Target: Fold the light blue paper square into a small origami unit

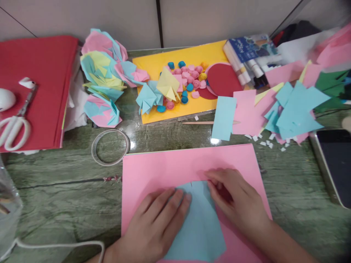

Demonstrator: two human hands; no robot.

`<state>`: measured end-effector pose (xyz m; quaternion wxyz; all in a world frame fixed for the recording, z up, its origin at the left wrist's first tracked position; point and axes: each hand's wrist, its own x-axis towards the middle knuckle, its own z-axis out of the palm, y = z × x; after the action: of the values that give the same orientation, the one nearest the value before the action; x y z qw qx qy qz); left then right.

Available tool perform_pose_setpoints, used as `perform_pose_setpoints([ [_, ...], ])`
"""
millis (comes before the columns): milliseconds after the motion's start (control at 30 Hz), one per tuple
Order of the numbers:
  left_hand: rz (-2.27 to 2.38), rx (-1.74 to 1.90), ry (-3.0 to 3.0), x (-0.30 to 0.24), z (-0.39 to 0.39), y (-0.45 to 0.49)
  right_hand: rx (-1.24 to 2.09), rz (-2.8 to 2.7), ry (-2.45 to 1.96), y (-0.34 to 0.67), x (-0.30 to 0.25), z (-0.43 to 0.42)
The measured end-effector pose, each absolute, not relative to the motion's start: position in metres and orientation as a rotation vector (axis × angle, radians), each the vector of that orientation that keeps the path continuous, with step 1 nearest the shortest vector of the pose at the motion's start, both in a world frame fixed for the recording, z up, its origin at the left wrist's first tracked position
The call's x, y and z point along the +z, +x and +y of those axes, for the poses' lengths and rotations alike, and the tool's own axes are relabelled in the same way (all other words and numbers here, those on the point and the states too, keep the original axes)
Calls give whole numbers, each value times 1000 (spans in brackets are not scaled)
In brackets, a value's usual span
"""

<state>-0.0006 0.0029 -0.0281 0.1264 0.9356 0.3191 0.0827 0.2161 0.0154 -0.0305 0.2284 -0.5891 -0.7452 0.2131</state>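
A light blue paper piece (201, 226) lies on a large pink sheet (164, 164) at the near edge of the green table. My left hand (156, 223) rests flat on the blue paper's left side, fingers stretched out and together. My right hand (233, 199) presses on the blue paper's upper right edge with its fingers curled down at the fold. Both hands touch the blue paper; neither lifts it.
A tape ring (110, 147) sits left of the pink sheet. White scissors (15, 124) lie on red paper (46, 80). Folded paper flowers (104, 76), a yellow board (153, 62) with small paper rolls, cut pink and blue squares (290, 109), a stick (197, 122) and a tablet (334, 160) surround it.
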Motion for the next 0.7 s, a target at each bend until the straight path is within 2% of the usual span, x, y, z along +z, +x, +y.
perform_pose_setpoints([
  [233, 1218, 158, 2681, -26, -4, 9, 550, -1999, -1701, 220, -30, 18],
  [700, 1125, 109, 2705, -24, 4, 9, 508, -2049, -1693, 221, -32, 18],
])
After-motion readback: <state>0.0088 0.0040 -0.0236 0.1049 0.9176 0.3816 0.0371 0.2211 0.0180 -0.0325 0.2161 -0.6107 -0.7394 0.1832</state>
